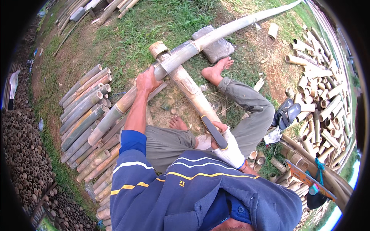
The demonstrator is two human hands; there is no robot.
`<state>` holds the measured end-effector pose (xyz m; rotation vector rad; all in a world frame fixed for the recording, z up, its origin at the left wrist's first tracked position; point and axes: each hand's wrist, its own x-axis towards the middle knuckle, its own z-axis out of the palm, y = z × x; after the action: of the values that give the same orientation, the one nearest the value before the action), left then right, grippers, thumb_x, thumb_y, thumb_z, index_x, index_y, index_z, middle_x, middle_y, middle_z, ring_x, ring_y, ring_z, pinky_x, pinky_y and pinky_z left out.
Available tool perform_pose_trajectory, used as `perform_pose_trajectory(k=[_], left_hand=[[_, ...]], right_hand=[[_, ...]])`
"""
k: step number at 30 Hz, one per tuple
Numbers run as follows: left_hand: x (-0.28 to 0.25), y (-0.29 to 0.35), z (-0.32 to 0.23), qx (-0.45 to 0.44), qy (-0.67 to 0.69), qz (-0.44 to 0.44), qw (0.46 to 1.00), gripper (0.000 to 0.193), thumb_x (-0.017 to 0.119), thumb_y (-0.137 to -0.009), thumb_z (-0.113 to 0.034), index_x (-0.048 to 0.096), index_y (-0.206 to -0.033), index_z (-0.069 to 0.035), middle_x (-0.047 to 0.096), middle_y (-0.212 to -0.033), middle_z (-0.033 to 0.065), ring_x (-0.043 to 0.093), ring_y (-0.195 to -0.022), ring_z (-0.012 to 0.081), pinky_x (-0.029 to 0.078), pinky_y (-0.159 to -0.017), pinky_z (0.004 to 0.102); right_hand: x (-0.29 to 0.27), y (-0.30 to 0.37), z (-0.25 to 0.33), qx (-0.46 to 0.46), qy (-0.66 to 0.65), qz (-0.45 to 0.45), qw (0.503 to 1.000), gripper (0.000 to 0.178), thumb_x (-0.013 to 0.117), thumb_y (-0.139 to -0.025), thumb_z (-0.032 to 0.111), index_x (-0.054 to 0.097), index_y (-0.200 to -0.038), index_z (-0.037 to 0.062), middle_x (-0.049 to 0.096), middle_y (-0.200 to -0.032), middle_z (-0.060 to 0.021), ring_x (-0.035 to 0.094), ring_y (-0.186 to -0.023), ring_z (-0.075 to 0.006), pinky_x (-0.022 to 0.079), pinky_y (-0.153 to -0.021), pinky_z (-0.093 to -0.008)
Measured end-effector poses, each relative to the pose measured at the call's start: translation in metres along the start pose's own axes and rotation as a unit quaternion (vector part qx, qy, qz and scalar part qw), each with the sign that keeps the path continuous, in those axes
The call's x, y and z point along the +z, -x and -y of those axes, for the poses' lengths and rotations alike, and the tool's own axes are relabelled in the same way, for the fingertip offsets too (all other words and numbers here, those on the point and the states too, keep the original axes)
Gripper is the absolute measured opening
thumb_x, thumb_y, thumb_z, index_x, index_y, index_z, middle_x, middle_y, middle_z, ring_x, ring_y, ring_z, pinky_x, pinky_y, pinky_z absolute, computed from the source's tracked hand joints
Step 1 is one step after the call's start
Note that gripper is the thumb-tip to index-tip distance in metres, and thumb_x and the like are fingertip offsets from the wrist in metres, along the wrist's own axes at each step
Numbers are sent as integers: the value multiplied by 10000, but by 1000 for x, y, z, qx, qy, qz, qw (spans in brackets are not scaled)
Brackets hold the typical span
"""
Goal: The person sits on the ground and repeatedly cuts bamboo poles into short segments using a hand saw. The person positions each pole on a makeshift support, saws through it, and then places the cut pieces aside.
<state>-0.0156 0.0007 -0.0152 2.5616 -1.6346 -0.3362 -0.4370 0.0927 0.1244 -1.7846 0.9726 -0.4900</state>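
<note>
A long bamboo pole (124,103) slants from near left to far right. My bare left hand (148,80) is wrapped round it. My right hand (230,148), in a white knit glove, is closed on the dark handle with yellow trim of a hand saw (214,132). The saw's narrow blade runs up and left to the pole, meeting it just right of my left hand. Below the pole lies a thick, pale wooden or bamboo support (189,85), notched near its far end. Whether the blade has entered the bamboo, I cannot tell.
A grey stone block (213,45) lies under the pole. Cut bamboo lengths (83,106) are stacked at left, and a loose heap (322,86) lies at right. Dark sandals (287,113) sit beside my bent leg. An orange bow saw (308,179) hangs by poles at lower right.
</note>
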Motion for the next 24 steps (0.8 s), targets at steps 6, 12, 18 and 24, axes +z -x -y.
perform_pose_trajectory(k=[6,12,18,24], left_hand=[[2,-1,-14,-2,4,19,1000,738,976,-740,-429,639,-1282,-59,808,-1142,237,788,-1057,426,631,-923,525],[3,-2,-7,-3,9,-22,1000,824,1003,-700,-386,627,-1374,-97,797,-1182,198,792,-1050,415,643,-918,523],[18,8,-8,37,-10,-117,992,907,1006,-713,-373,557,-1459,-120,741,-1210,170,743,-1119,398,618,-933,542],[33,4,1,-11,-21,-96,995,825,1022,-685,-321,593,-1360,-116,733,-1131,148,732,-1116,387,609,-934,544]], right_hand=[[17,-44,3,38,-29,14,999,626,704,-899,31,543,-1503,70,650,-1179,-165,675,-1020,-272,544,-914,-395],[83,-161,-38,-128,-28,-55,990,663,772,-894,145,546,-1518,151,683,-1144,-129,703,-993,-274,567,-871,-408],[92,-146,-78,-120,-55,-61,989,686,770,-909,133,512,-1544,140,665,-1130,-125,688,-932,-247,564,-832,-408],[92,-150,-71,-123,-60,-52,989,700,756,-912,119,494,-1561,148,654,-1136,-134,686,-962,-259,558,-864,-416]])
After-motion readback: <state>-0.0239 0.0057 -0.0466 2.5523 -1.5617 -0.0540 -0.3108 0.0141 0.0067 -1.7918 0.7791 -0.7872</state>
